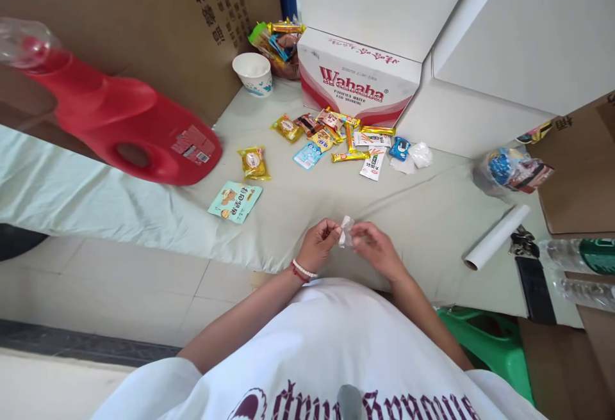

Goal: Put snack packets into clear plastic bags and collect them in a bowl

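Note:
Near the table's front edge, my left hand [319,244] pinches a small crumpled white wrapper [345,232] between thumb and fingers. Whether anything lies inside the wrapper cannot be made out. My right hand [376,248] is just to the right of it, fingers loosely curved and apart, its tips close beside the wrapper and slightly blurred. Beyond both hands lies a group of small packaged snacks: yellow bars [351,157], white sachets [373,164], a blue packet [399,148] and a crumpled white plastic wrapper [421,155]. A mint-green pouch [235,201] and a yellow packet [254,162] lie to the left.
A red jug [144,129] lies tilted at the left, near a paper cup [253,75]. A Wahaha carton [358,80] stands at the back beside a bag of snacks [283,48]. On the right are a white roll [496,238], a bagged bundle [512,170] and plastic bottles [583,255].

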A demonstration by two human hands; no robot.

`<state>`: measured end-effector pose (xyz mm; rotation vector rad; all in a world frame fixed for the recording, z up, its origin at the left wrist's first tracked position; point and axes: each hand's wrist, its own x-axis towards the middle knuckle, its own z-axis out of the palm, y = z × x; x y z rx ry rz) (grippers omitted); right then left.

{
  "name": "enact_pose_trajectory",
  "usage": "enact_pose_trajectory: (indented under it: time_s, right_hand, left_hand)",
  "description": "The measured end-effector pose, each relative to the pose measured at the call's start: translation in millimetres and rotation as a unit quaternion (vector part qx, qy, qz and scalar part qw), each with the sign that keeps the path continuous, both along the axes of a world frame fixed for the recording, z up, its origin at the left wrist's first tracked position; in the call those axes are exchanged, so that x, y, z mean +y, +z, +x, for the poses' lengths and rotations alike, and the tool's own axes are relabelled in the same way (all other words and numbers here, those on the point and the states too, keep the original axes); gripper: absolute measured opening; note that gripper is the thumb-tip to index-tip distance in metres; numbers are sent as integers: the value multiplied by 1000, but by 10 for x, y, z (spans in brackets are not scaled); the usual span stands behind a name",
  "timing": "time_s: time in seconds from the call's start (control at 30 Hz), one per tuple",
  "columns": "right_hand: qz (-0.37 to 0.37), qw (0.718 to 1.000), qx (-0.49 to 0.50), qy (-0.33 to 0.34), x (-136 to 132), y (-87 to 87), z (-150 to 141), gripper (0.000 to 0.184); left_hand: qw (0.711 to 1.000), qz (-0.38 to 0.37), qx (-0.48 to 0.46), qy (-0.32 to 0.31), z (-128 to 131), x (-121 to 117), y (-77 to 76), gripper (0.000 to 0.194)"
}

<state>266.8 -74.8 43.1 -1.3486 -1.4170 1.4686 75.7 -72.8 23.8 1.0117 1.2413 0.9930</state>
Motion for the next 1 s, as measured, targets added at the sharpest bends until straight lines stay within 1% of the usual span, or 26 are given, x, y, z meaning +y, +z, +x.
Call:
enact_pose_trajectory:
  time_s: [0.07,0.13,0.2,0.27,0.33,0.4,0.47,0.6,0.7,0.77,0.83,0.93,1.0]
  right_hand:
    - [-16,998,52,8,-54,-55,-244,26]
    - [-43,995,83,-28,-46,-97,-300,24]
    - [-82,989,106,-70,-25,-117,-261,27]
    - [-112,981,122,-103,-14,-116,-205,31]
    - [-139,973,143,-119,-15,-98,-167,34]
    - [-162,964,174,-121,-23,-73,-147,36]
    - [-179,957,198,-117,-31,-52,-127,36]
    - [-195,952,195,-129,-44,-34,-36,38]
    - [-204,952,184,-138,-61,-34,66,39]
    - [-200,953,176,-144,-83,-30,117,41]
    - [-166,965,156,-129,-114,-21,126,40]
    - [-95,989,101,-56,-159,-10,57,32]
    - [-74,994,80,-22,-173,-20,-7,29]
  left_hand:
    - [1000,1,-9,-5,20,7,-4,43]
    - [999,-5,-29,-14,33,1,-1,45]
    - [999,1,-43,-31,49,-23,8,43]
    - [998,30,-19,-44,72,-58,16,40]
    - [996,67,25,-50,98,-90,13,37]
    - [994,80,50,-53,116,-106,-9,28]
    - [995,67,46,-55,115,-104,-45,25]
    - [997,21,35,-59,82,-82,-102,31]
    - [998,1,28,-51,72,-77,-101,37]
    - [999,-5,25,-43,82,-79,-84,40]
    - [999,-9,23,-39,100,-80,-62,42]
    - [999,-10,11,-48,138,-79,-36,45]
    - [999,-10,-1,-50,159,-76,-39,48]
